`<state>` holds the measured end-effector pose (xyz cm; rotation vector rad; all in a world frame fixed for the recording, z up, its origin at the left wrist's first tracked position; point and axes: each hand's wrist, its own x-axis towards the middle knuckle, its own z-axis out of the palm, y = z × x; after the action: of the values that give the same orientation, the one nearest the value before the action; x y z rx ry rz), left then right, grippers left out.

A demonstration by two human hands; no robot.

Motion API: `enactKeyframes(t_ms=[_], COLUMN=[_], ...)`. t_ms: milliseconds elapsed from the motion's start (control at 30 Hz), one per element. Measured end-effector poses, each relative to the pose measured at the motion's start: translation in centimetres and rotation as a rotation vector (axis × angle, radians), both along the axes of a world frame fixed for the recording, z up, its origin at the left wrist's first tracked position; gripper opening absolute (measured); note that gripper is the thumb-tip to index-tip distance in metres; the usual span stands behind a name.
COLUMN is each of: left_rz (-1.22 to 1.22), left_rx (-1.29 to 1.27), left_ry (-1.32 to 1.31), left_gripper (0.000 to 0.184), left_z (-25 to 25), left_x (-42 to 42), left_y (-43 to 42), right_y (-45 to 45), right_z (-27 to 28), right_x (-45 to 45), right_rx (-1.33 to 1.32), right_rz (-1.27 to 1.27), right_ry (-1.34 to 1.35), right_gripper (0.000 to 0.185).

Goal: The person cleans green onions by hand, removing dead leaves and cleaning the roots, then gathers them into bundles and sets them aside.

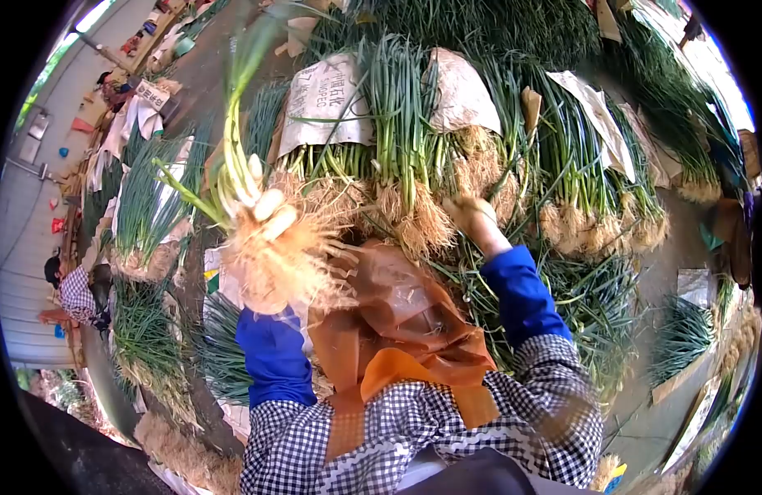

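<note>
My left hand is closed around a bunch of green onions, raised on the left. Their leaves point up and blur at the tips, and a pale, shaggy mass of roots spreads below the fingers. Over to the right, my right hand reaches forward to the roots of the laid-out green onions. Its fingers are blurred against those roots, so whether they grip anything is unclear. Between my hands lies another clump of roots, with its green stalks stretching away from me.
An orange-brown apron covers my lap. White printed sacking lies over some stalks. Loose green leaves pile up at right. More green onion rows lie at left, where another person sits beyond.
</note>
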<state>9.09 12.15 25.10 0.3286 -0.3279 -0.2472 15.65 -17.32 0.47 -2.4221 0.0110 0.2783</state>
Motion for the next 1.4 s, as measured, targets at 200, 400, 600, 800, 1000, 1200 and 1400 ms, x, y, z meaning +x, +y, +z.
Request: enactKeyframes(t_ms=[200,400,600,800,1000,1200,1400], left_rz=[0.174,-0.078,-0.252,-0.042,0.085,-0.043,-0.118], left_rx=[0.343,0.157,0.292,0.573,0.565,0.394,0.345], left_ry=[0.255,0.461,0.601,0.607,0.64,0.734,0.736], left_gripper=[0.044,0.047,0.035,0.032,0.026,0.019,0.019], left_z=[-14.3,-19.6,-21.1,-27.6,-29.5,-27.9,-24.8], left_x=[2.3,-1.8,-6.4,-8.2,-7.7,-7.9,-7.6], left_y=[2.0,-2.0,-11.0,-14.8,-14.7,-13.5,-12.6], right_y=[4.5,-0.4,-0.9,1.7,2.8,-2.7,-9.6], right_z=[-10.5,2.0,5.5,2.1,-0.3,-1.4,-0.5], right_x=[11.4,4.7,-5.3,-6.8,-8.5,-16.3,-13.7], right_rx=[0.364,1.006,0.972,0.123,0.248,0.321,-0.32], right_rz=[-0.169,-0.222,-0.078,0.188,-0.138,-0.259,-0.178], right_ry=[0.162,-0.004,0.235,-0.536,-0.452,-0.459,-0.211], right_gripper=[0.046,0.03,0.022,0.03,0.03,0.028,0.027])
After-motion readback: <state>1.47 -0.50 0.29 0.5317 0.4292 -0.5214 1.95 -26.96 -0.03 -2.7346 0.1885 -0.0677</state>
